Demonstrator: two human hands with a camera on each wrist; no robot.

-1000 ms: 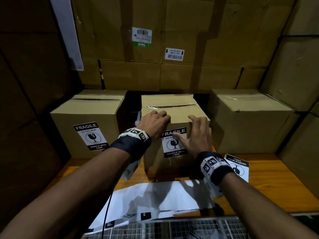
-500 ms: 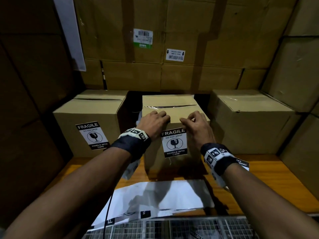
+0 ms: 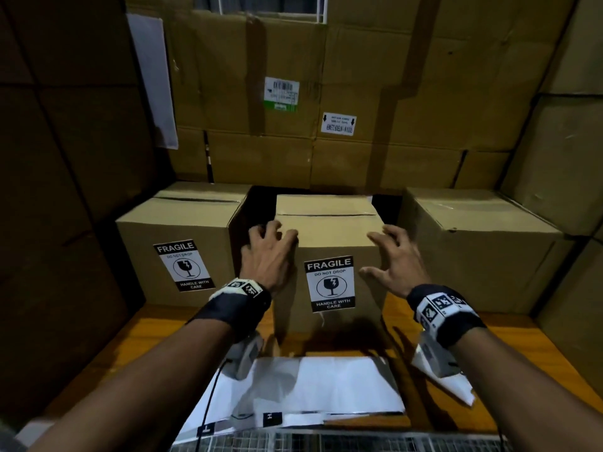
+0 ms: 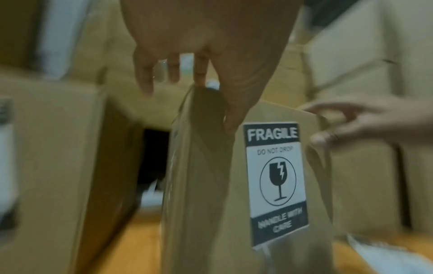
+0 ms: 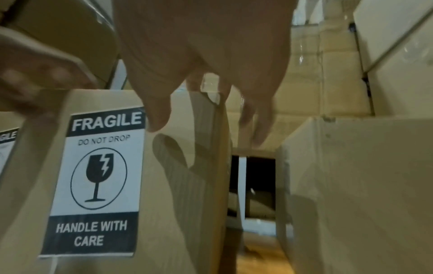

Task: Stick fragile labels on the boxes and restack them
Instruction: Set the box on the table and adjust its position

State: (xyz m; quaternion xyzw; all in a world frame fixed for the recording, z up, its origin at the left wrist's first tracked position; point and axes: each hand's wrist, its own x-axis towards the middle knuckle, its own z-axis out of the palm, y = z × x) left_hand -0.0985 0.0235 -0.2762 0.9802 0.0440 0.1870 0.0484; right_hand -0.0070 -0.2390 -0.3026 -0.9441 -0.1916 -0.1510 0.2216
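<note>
We've got 2 brown cardboard boxes labelled: left box [image 3: 176, 252] & middle box [image 3: 329, 256] on wooden desk [image 3: 528, 347]. Left hand [image 3: 267, 256] fingers curl on its top corner, right hand [image 3: 396, 259] fingers spread, hovering. Plain right box [image 3: 473, 249] unlabelled; restacking left.

Labelled cartons line a wooden bench

The middle box [image 3: 328, 256], upright and taped shut, stands between the hands, its front bearing a black-and-white fragile label [image 3: 330, 283] with a cracked-glass symbol. Left of the left hand [image 3: 267, 256] sits a second labelled box [image 3: 182, 243]; right of the right hand [image 3: 396, 259], a plain box [image 3: 473, 249].
</note>
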